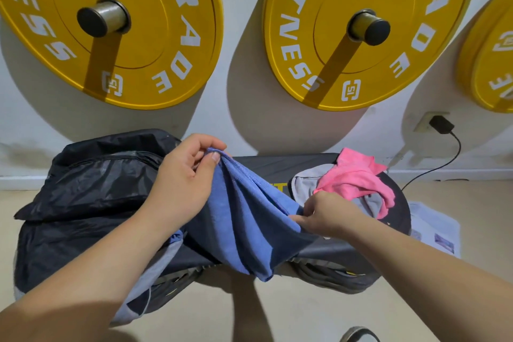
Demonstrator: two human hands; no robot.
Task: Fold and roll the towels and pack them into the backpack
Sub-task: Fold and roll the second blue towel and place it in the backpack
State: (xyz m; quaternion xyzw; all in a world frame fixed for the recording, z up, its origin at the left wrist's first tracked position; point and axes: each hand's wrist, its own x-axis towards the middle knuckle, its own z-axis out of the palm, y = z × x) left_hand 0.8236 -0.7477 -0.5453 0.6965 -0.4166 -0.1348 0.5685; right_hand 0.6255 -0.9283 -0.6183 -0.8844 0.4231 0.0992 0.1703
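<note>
Softly pleated, the blue towel (238, 216) drapes over the padded black bench (277, 165), its long axis running from the wall side down toward the person. The left hand (180, 183) pinches its raised far corner, and the right hand (322, 214) grips a side edge. The crinkled black backpack (91, 183) lies just left.

both hands (183, 183) (323, 214) pinch the blue towel (244, 219) beside the black backpack (91, 183).

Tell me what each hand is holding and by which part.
Both hold the blue towel. The left-hand grip pinches a bunched edge at its top; the right-hand grip pinches its right-side edge, lower down.
</note>
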